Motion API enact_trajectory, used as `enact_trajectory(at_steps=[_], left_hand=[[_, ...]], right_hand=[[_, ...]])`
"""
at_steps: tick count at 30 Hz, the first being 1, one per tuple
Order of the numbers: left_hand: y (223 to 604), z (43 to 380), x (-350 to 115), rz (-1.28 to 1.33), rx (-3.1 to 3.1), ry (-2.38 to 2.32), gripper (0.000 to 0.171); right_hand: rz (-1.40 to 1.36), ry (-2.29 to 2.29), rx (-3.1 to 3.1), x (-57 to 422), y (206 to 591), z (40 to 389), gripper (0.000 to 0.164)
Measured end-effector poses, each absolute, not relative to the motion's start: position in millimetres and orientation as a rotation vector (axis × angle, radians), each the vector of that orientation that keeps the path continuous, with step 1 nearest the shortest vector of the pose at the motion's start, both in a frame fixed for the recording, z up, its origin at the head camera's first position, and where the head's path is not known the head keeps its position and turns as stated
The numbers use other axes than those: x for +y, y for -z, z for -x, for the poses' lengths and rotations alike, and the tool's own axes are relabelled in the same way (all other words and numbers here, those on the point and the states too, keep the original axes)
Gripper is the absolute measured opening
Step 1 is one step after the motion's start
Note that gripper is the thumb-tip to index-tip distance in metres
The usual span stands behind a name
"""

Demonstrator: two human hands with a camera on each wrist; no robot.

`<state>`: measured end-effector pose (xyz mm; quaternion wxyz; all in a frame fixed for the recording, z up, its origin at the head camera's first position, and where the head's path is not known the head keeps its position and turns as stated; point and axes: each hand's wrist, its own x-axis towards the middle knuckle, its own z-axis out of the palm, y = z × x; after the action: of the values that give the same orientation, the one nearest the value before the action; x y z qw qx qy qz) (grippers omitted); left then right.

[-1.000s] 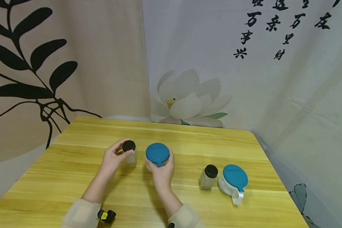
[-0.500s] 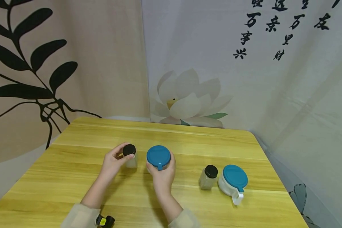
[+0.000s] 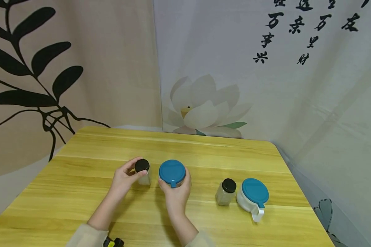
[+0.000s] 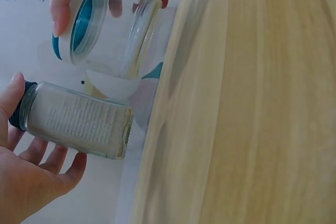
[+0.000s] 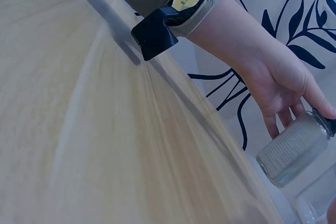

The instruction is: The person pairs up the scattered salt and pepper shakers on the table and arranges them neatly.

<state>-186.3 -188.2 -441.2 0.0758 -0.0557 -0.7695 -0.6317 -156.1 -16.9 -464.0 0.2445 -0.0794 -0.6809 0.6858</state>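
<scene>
Thumb and fingers of my left hand point(image 3: 123, 179) grip a small square glass jar with a black lid point(image 3: 144, 178), around its lid and upper part. In the left wrist view this square jar point(image 4: 79, 121) hangs above the wooden table, its ribbed side showing. My right hand point(image 3: 178, 198) holds a round clear jar with a blue flip lid point(image 3: 172, 171), thumb on one side and fingers on the other. The round jar point(image 4: 113, 40) shows a white handle in the left wrist view and is also raised. Only part of it point(image 5: 317, 195) enters the right wrist view.
On the table point(image 3: 111, 151), to the right of both hands, stand a second black-lidded square jar point(image 3: 225, 197) and a second blue-lidded jar with a white handle point(image 3: 246, 199), side by side. A printed cloth backdrop point(image 3: 204, 51) hangs behind the table.
Both held jars have come slightly down in the head view, nearer to me. The left hand's jar has also shifted a little to the right. The other two jars have not moved.
</scene>
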Motion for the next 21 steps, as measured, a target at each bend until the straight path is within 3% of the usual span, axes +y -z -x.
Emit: enact_trajectory(at_steps=[21], left_hand=[[447.7,179.5,-188.2,0.216,-2.313,1.895,0.054]], right_hand=[[0.322,-1.853,-1.839,-17.7,466.0,145.2,0.091]])
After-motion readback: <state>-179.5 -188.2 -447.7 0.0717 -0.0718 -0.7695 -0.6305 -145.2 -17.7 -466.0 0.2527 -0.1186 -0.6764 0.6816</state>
